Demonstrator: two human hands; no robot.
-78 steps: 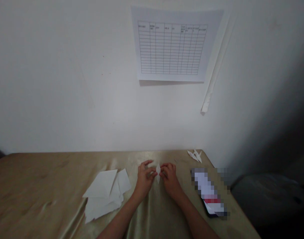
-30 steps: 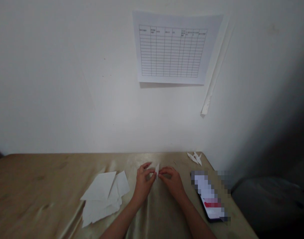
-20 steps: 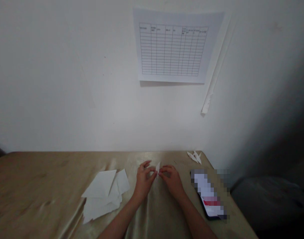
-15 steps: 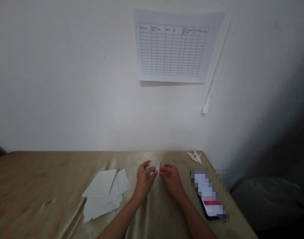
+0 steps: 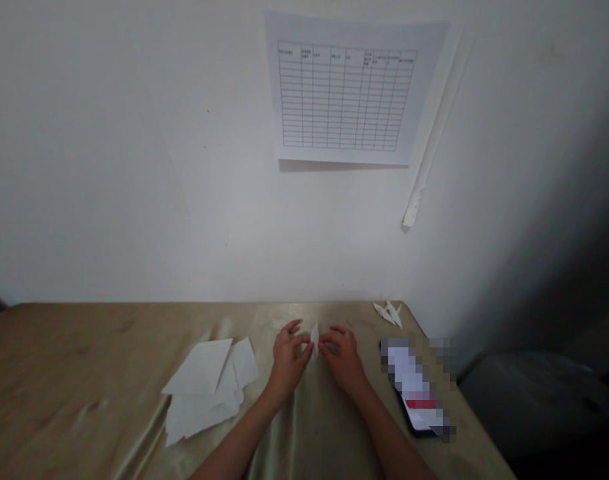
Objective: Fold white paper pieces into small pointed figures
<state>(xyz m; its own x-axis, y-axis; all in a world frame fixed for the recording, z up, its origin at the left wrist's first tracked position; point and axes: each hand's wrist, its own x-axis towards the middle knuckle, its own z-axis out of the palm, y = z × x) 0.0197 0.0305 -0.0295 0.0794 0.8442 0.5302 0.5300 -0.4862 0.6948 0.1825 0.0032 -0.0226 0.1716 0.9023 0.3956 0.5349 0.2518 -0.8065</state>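
- Down at the lower middle of the frame I see a small folded white paper (image 5: 314,333), a narrow pointed piece standing between two bare hands.
- The left hand (image 5: 288,360) pinches its left side between thumb and forefinger, the other fingers curled loosely away.
- The right hand (image 5: 342,360) has its thumb and fingertips drawn close together at the paper's right edge; I can't tell from here whether they grip it.
- At the lower left, white sheets (image 5: 204,373) lie in an overlapping, uneven pile on the shiny tan tablecloth (image 5: 74,373).
- Right of the hands lies a phone (image 5: 417,393), its lit screen blurred into blocks.
- Above the phone, near the table's far corner, rest folded white pieces (image 5: 388,313).
- A printed table (image 5: 352,97) hangs on the wall, upper middle.
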